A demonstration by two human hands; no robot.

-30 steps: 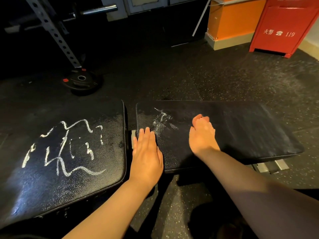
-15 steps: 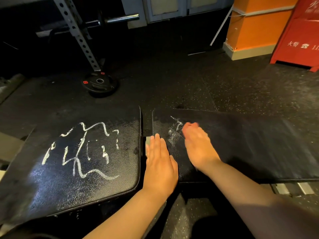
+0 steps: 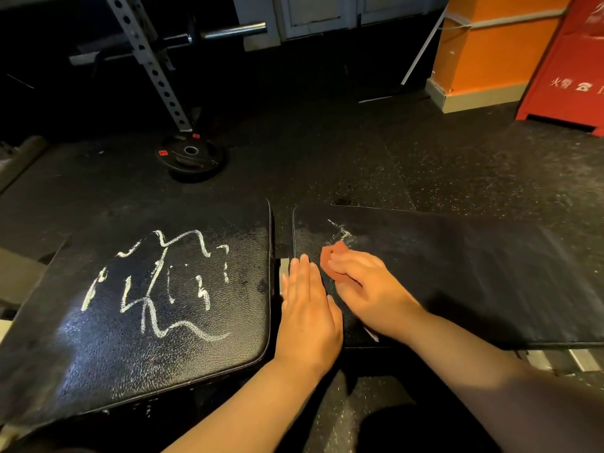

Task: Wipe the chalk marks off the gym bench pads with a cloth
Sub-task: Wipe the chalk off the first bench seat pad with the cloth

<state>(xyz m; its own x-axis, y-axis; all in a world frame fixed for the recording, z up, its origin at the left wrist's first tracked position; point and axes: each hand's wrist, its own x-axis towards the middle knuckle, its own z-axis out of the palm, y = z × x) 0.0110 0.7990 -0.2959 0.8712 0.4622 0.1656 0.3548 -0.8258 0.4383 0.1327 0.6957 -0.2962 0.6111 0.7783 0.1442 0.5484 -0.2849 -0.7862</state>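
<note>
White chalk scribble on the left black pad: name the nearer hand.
Left. The left hand sits just right of the white chalk scribble, across the gap; the right hand farther right.

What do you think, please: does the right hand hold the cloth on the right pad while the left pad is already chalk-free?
Not quite: the head view shows the left pad bearing bold chalk marks. The right hand does press the cloth on the right pad.

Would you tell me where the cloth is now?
Head view: the reddish cloth is on the right bench pad, held by the right hand, below a faint chalk mark.
</note>
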